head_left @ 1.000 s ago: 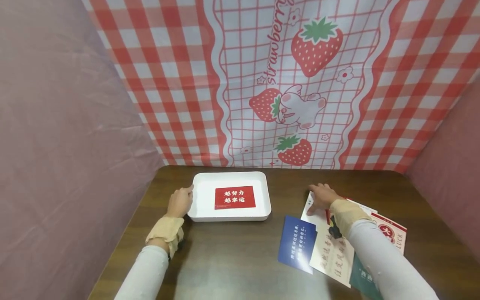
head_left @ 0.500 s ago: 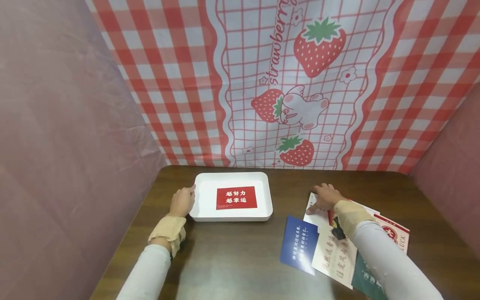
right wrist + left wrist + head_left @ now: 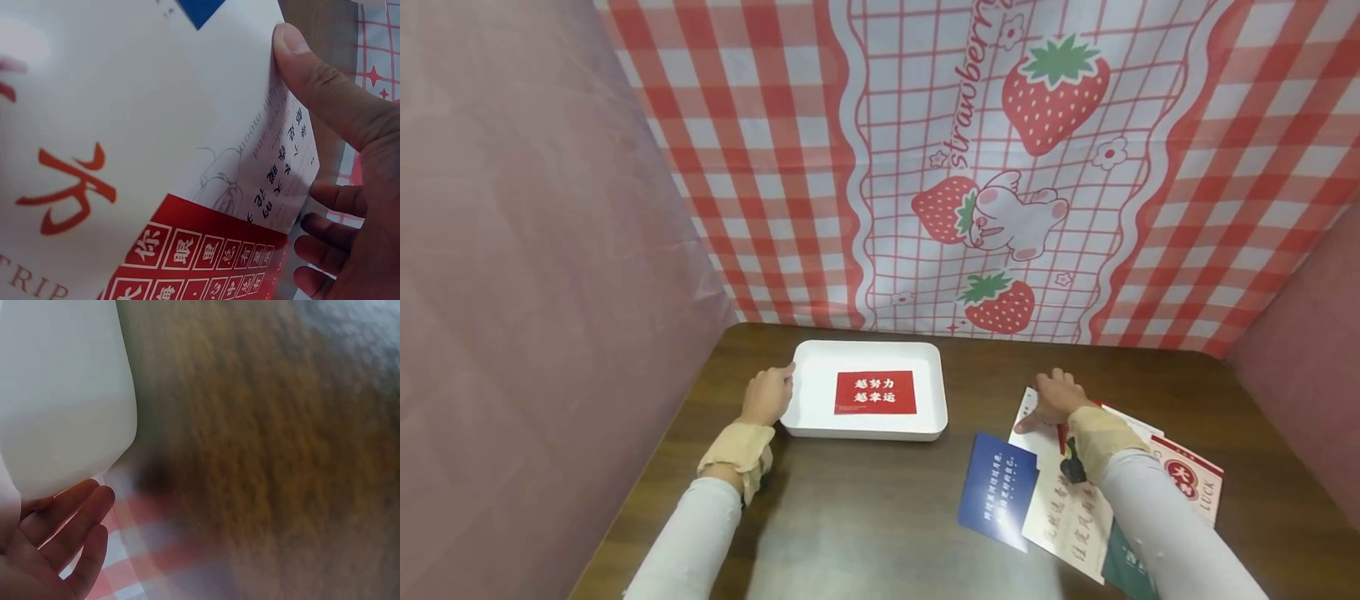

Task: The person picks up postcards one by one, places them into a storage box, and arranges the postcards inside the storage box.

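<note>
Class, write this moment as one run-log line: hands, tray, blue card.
left hand: grips white tray | right hand: touches white card | red card: inside white tray | blue card: on table

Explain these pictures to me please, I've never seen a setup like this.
There's no machine: each grip is a person's bare hand. The wide view comes from a head-worn camera; the close ones come from cameras on each wrist. The left grip holds a white tray with a red printed card inside. The right grip touches a white card with its thumb; whether it holds it is unclear. A blue card, beige card and green card lie nearby on a wood-grain table.
</note>
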`<action>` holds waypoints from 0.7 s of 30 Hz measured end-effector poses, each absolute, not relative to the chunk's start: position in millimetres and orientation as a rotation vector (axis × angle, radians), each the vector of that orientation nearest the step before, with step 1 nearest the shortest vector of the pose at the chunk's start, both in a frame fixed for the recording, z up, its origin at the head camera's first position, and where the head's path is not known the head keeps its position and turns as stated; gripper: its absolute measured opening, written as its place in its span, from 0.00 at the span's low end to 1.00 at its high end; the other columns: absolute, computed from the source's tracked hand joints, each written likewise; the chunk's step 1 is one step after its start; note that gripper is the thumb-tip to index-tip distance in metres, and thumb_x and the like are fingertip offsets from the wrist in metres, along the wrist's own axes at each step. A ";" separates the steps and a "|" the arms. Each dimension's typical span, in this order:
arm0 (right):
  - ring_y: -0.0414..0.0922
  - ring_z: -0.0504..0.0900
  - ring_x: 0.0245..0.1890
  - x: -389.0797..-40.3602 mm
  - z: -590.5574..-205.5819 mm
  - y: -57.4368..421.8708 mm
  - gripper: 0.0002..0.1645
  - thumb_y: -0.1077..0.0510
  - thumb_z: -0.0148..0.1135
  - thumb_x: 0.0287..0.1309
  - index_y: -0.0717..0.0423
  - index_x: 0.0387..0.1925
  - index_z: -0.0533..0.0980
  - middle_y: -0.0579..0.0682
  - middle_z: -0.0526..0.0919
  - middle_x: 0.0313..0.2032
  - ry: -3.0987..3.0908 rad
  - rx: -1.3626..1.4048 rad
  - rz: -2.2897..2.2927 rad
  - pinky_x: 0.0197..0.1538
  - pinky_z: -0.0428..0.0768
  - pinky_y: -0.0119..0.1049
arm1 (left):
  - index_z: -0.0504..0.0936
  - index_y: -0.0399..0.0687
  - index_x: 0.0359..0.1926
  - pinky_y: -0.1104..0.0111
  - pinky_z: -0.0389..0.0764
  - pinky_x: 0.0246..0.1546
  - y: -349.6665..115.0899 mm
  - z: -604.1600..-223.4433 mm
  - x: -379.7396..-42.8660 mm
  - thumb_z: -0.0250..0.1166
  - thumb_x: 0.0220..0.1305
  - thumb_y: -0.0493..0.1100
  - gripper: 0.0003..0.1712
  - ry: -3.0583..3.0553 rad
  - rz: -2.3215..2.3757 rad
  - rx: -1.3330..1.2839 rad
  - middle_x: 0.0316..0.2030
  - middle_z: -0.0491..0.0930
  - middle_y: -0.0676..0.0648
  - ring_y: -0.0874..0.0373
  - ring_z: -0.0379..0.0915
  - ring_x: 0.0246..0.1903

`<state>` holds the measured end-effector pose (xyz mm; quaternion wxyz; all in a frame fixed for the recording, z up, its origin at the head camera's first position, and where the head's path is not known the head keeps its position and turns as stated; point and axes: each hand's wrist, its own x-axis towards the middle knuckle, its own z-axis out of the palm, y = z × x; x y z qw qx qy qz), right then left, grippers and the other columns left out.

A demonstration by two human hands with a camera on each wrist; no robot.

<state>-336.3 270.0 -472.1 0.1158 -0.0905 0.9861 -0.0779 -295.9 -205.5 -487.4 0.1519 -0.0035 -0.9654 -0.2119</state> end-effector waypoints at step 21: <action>0.46 0.76 0.27 -340.5 -461.7 279.1 0.14 0.62 0.66 0.38 0.66 0.32 0.80 0.57 0.82 0.28 2.930 -0.388 -0.476 0.33 0.77 0.41 | 0.80 0.47 0.49 0.50 0.74 0.28 -204.8 -490.5 -292.9 0.52 0.60 0.39 0.18 -2.748 -0.602 -0.022 0.39 0.83 0.38 0.37 0.78 0.30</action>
